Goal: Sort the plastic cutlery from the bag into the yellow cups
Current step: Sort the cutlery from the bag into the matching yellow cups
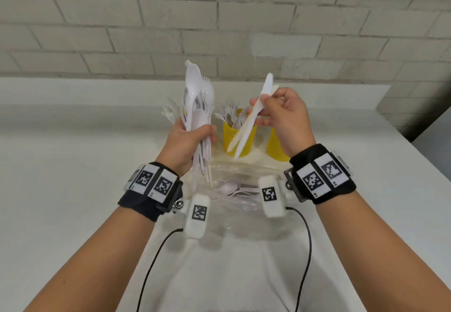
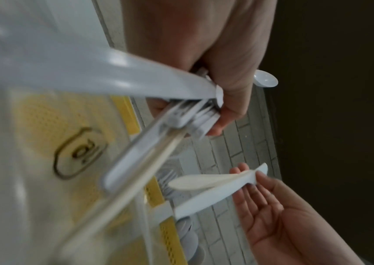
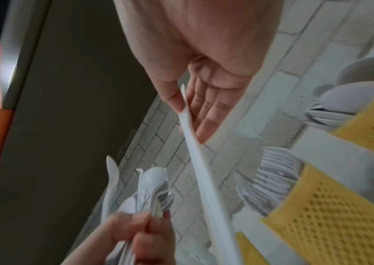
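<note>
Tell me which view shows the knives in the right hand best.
The head view: both knives show nearly full length, pinched by the right hand in front of the middle cup. The left wrist view shows them blurred and partly hidden behind the bundle. The right wrist view shows them edge-on.

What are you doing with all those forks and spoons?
A person is sorting plastic cutlery into yellow cups. The left hand grips a bunch of mixed spoons and forks, held upright. The right hand pinches two knives it has picked out, above the middle cup, which already holds forks. Another cup stands to its right, and one is mostly hidden behind the bunch. The clear bag lies on the white table with a few pieces inside.
</note>
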{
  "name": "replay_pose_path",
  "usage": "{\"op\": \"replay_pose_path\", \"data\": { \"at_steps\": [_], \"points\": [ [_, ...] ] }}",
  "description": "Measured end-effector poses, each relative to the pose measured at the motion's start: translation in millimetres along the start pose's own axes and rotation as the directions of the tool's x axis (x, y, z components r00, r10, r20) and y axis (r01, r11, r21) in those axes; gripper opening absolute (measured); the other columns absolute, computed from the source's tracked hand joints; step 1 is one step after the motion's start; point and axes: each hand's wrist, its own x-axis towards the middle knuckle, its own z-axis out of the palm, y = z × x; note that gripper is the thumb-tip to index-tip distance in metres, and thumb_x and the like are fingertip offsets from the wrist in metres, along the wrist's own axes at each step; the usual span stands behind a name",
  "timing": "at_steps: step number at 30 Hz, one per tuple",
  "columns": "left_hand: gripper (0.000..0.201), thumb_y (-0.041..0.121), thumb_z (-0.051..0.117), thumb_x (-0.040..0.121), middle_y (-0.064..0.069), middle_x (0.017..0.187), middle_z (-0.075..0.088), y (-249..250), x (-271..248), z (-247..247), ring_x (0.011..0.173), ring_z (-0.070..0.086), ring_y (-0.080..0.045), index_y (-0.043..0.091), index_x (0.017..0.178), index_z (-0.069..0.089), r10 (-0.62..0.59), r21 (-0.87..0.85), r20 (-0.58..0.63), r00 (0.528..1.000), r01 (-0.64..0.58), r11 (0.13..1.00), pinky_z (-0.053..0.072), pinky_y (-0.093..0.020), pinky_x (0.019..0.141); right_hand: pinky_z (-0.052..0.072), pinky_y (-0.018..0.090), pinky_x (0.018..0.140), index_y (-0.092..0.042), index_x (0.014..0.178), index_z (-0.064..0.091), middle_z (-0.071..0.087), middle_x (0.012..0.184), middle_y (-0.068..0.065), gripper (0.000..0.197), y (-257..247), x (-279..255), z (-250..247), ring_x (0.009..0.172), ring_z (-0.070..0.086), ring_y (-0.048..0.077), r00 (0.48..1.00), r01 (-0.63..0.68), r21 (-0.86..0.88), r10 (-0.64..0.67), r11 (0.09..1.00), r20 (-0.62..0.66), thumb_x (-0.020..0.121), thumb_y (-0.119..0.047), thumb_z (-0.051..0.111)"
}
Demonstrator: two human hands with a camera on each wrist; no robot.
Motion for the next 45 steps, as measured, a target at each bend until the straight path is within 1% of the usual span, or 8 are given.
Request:
{"op": "replay_pose_path", "data": {
  "at_steps": [8,12,16,19,25,31,39,45],
  "points": [
    [0.011,-0.001,0.059,0.087,-0.004,0.072,0.064,26,5,-32,0.058,0.058,-0.012,0.007,0.093,0.062,0.007,-0.047,0.043,0.999,-0.005,0.999,0.050,-0.021,0.055,0.058,0.027,0.073,-0.019,0.087,0.046,0.060,0.092,0.008,0.014,16,46,64,0.087,0.062,0.023,0.980,0.201,-0.072,-0.199,0.977,0.034,0.094,-0.009,0.051],
    [0.017,-0.005,0.054,0.087,-0.003,0.080,0.072,21,4,-34,0.063,0.062,-0.013,0.008,0.095,0.062,-0.005,-0.070,0.079,0.997,0.011,0.997,0.053,-0.022,0.058,0.055,0.039,0.078,-0.018,0.091,0.049,0.054,0.081,-0.003,0.007,59,55,87,0.082,0.061,0.025,0.981,0.173,-0.349,-0.131,0.921,0.141,0.091,-0.018,0.055],
    [0.017,-0.006,0.053,0.087,-0.007,0.086,0.071,16,4,-33,0.061,0.061,-0.012,0.006,0.091,0.065,-0.035,-0.084,0.127,0.991,0.046,0.995,0.053,-0.022,0.057,0.044,0.031,0.077,-0.013,0.100,0.053,0.056,0.087,0.001,0.013,83,57,91,0.083,0.053,0.021,0.943,0.150,-0.749,0.134,0.645,0.304,0.088,-0.008,0.050],
    [0.017,-0.008,0.053,0.087,-0.008,0.082,0.067,15,3,-30,0.058,0.059,-0.012,0.004,0.088,0.066,-0.046,-0.075,0.163,0.986,0.059,0.995,0.053,-0.021,0.055,0.038,0.025,0.074,-0.009,0.107,0.059,0.059,0.091,0.006,0.022,76,59,90,0.086,0.054,0.020,0.924,0.164,-0.781,0.183,0.603,0.335,0.088,-0.003,0.049],
    [0.011,-0.004,0.061,0.085,-0.004,0.064,0.060,13,8,-25,0.054,0.058,-0.014,0.007,0.086,0.060,-0.053,-0.037,0.113,0.992,0.057,0.998,0.052,-0.024,0.051,0.054,0.034,0.072,-0.003,0.107,0.062,0.063,0.085,0.011,0.026,36,41,79,0.074,0.061,0.021,0.985,-0.035,-0.258,0.076,0.966,0.152,0.097,-0.020,0.045],
    [0.029,-0.008,0.061,0.084,-0.007,0.084,0.068,8,11,-6,0.056,0.063,-0.010,0.001,0.111,0.058,-0.016,-0.025,0.164,0.986,0.020,0.999,0.051,-0.022,0.053,0.055,0.028,0.058,-0.007,0.103,0.061,0.064,0.087,0.019,0.034,27,22,68,0.070,0.064,0.020,0.989,-0.024,-0.306,0.068,0.952,0.134,0.077,-0.024,0.075],
    [0.036,0.010,0.067,0.084,-0.003,0.076,0.064,-2,12,7,0.059,0.060,-0.011,0.005,0.118,0.058,-0.027,-0.003,0.232,0.972,0.028,1.000,0.052,-0.023,0.055,0.050,0.018,0.052,-0.009,0.090,0.063,0.062,0.068,0.001,0.008,23,14,43,0.054,0.059,0.006,0.983,-0.090,-0.157,0.113,0.983,0.144,0.092,-0.012,0.056],
    [0.038,0.015,0.065,0.086,-0.009,0.086,0.066,-9,14,18,0.067,0.066,-0.016,0.004,0.122,0.057,-0.033,-0.005,0.219,0.975,0.035,0.999,0.055,-0.029,0.062,0.051,0.020,0.054,-0.009,0.094,0.057,0.062,0.081,0.007,0.016,18,13,31,0.069,0.061,0.014,0.986,-0.129,-0.126,0.141,0.984,0.094,0.096,-0.009,0.042]
  ]
}}
